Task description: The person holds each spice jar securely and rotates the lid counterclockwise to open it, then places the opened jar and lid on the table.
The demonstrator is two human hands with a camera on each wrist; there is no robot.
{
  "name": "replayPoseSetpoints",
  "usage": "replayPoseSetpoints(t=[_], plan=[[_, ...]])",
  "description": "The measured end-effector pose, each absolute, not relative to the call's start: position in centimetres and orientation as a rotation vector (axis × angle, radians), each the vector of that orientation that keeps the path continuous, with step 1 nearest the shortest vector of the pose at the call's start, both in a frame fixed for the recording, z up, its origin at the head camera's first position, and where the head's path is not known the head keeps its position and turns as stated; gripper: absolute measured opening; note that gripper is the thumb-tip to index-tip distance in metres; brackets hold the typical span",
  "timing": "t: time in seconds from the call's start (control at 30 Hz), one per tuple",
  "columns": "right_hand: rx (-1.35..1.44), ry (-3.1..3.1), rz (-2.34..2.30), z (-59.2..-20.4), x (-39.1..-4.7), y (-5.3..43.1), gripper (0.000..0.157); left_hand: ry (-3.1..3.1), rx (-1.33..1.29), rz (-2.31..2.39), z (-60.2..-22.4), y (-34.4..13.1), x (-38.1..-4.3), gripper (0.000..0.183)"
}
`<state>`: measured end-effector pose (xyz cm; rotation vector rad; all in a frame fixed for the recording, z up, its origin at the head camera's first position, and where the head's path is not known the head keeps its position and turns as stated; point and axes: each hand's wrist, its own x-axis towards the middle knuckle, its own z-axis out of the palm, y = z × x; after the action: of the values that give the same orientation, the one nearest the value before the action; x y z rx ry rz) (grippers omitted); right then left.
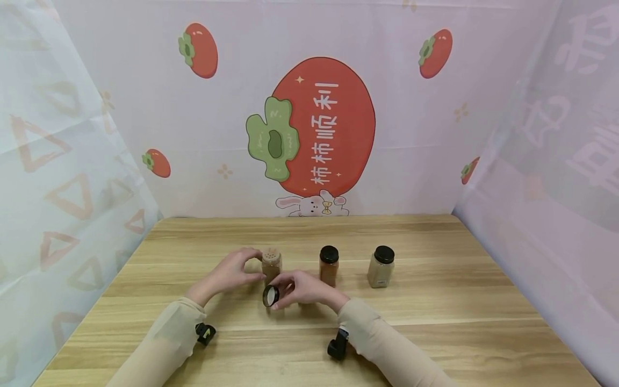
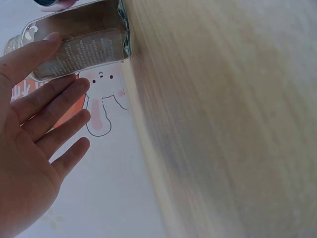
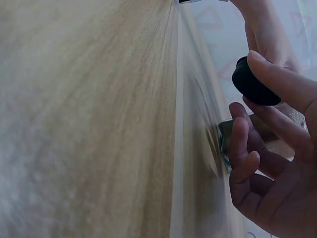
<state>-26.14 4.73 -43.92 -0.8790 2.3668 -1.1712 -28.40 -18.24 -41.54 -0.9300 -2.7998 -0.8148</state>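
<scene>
A clear glass shaker jar (image 1: 272, 267) of brown spice stands upright on the table, its perforated top uncovered. My left hand (image 1: 234, 273) is at the jar's left side. In the left wrist view the thumb (image 2: 47, 45) lies over the glass, and the other fingers are extended and spread, not wrapped round it. Just in front of the jar, my right hand (image 1: 308, 290) pinches a black screw cap (image 3: 252, 84) between thumb and fingers. Tipped on its side, the cap shows its pale inside in the head view. The right hand's lower fingers curl loosely.
Right of the hands stand a capped jar of reddish-brown spice (image 1: 329, 269) and, farther right, a capped jar of pale powder (image 1: 381, 270). The wooden table (image 1: 435, 333) ends at a printed cloth backdrop (image 1: 411, 177), with cloth at both sides too.
</scene>
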Motion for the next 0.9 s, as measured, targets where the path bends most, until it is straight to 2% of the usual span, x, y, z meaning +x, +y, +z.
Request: replayPoseSetpoints(t=[0.9], plan=[[-0.875, 2.419, -0.959, -43.94, -25.65, 3.9, 0.049, -2.794, -0.93, -0.784, -41.78, -18.35, -28.5, 0.048]])
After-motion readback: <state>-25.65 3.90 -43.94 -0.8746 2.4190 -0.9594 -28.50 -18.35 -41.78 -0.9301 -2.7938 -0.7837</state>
